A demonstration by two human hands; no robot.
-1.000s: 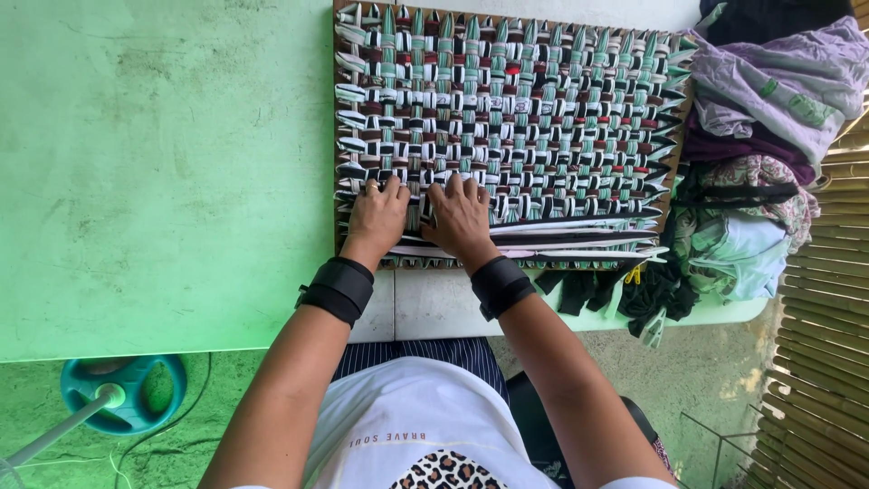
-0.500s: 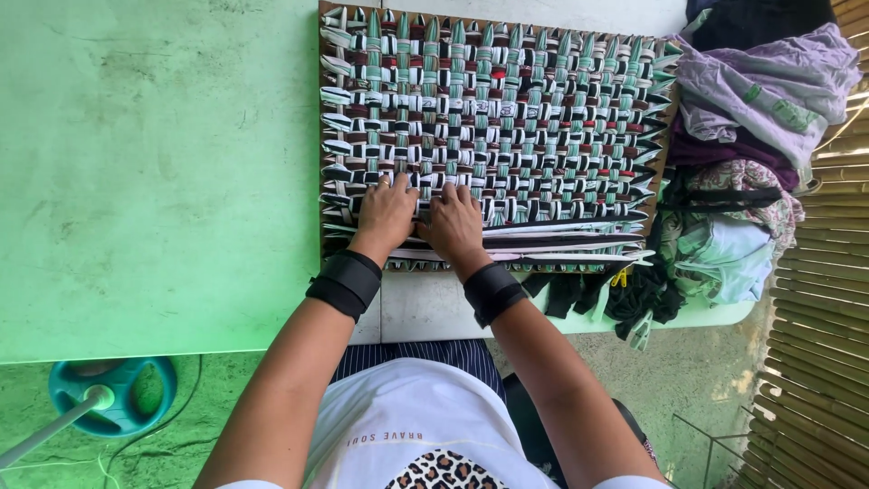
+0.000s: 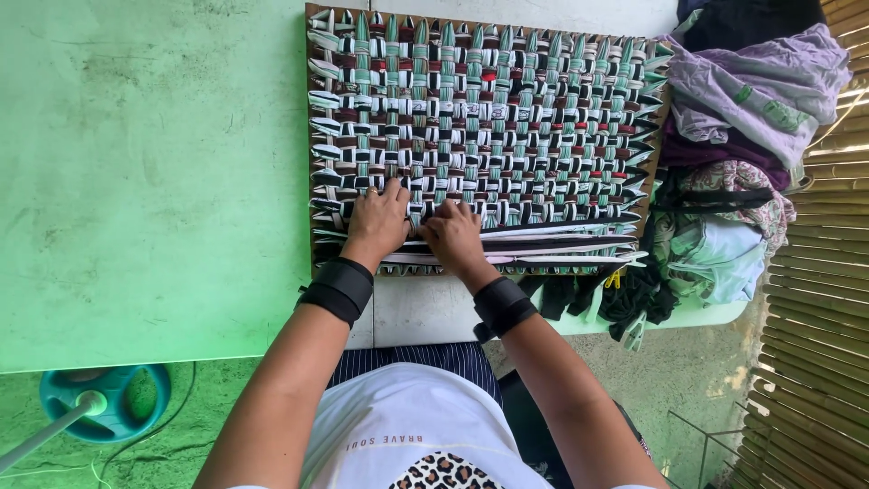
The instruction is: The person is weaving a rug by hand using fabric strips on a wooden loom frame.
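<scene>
On a pale green bench (image 3: 154,181), a woven mat (image 3: 489,100) of fabric strips in black, white, green and dark red sits stretched on a wooden frame (image 3: 310,145), directly ahead of the person working it. Both hands lie palm-down on the mat's near edge, side by side and almost touching: the left hand (image 3: 378,222) rests flat with fingers spread over the weave, a ring on one finger, while the right hand (image 3: 453,237) presses its fingertips into the last rows, just above several loose black and white strips (image 3: 561,240) running off to the right. Neither hand is closed around anything; the fingers bear down on the strips. Black wrist bands (image 3: 339,288) wrap both forearms. To the right of the frame, a pile of clothes (image 3: 751,136) in purple, floral and pale blue lies heaped at the bench's end. A teal bucket (image 3: 104,403) stands on the floor at lower left.
</scene>
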